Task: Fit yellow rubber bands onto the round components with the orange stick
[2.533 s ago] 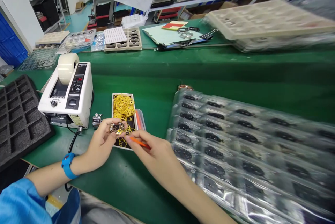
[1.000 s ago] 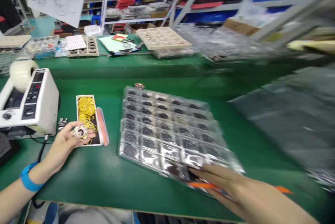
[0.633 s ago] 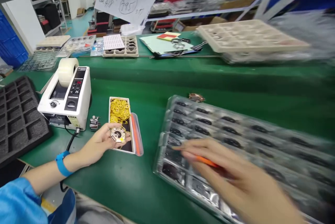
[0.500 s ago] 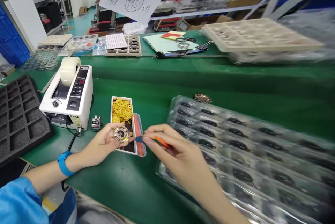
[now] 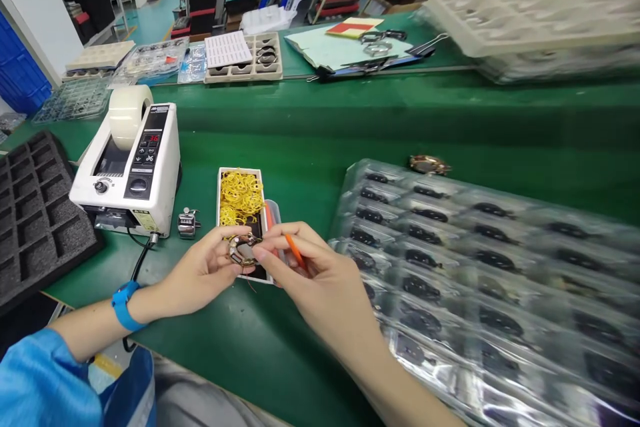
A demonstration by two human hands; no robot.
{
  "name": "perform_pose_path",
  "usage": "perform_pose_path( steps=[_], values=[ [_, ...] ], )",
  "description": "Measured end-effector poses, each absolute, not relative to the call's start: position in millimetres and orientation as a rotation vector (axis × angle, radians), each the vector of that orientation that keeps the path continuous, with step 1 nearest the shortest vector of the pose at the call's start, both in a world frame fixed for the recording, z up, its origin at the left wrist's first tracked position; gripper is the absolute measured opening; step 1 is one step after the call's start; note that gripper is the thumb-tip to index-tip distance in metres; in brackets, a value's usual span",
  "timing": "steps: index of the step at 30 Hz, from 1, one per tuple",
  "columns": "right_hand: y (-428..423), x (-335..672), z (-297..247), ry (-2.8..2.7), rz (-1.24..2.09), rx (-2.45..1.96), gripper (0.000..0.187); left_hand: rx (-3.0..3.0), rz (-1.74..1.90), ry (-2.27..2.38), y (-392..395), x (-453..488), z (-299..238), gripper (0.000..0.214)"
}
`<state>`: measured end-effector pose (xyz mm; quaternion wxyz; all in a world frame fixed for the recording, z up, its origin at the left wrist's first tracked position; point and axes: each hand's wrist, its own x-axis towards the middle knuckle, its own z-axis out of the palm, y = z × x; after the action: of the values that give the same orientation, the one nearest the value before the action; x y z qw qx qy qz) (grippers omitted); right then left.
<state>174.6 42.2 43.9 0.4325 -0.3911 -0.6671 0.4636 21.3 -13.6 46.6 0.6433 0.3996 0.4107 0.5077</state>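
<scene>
Left hand (image 5: 207, 269) pinches round case (image 5: 243, 253), probably light, rigid, delicate, best held by its rim; right hand (image 5: 320, 278), curled round orange tool (image 5: 295, 252), at three o'clock.

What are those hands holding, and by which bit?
The left hand holds a round metal piece by its edge. The right hand holds an orange stick, gripped spot hidden.

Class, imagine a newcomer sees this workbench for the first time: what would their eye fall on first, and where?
Probably the bright yellow pieces heaped in a narrow white box, left of centre. Just in front, the left hand and right hand meet at a round metallic piece. A white tape dispenser with red digits stands to the left, and clear plastic trays of dark parts spread across the right.
</scene>
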Motion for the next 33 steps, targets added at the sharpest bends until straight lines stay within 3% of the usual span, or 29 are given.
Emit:
perform_pose_path(
  steps=[13,24,33],
  values=[
    [40,176,46,-1.727,1.127,-0.987,0.013,1.0,1.122,1.006,-16,21,48,0.04],
    [34,171,43,-1.891,0.694,-1.008,0.013,1.043,1.09,1.047,-17,21,49,0.041],
    [31,169,41,-1.91,0.577,-0.987,0.01,0.996,1.112,1.004,-17,23,46,0.045]
  ],
)
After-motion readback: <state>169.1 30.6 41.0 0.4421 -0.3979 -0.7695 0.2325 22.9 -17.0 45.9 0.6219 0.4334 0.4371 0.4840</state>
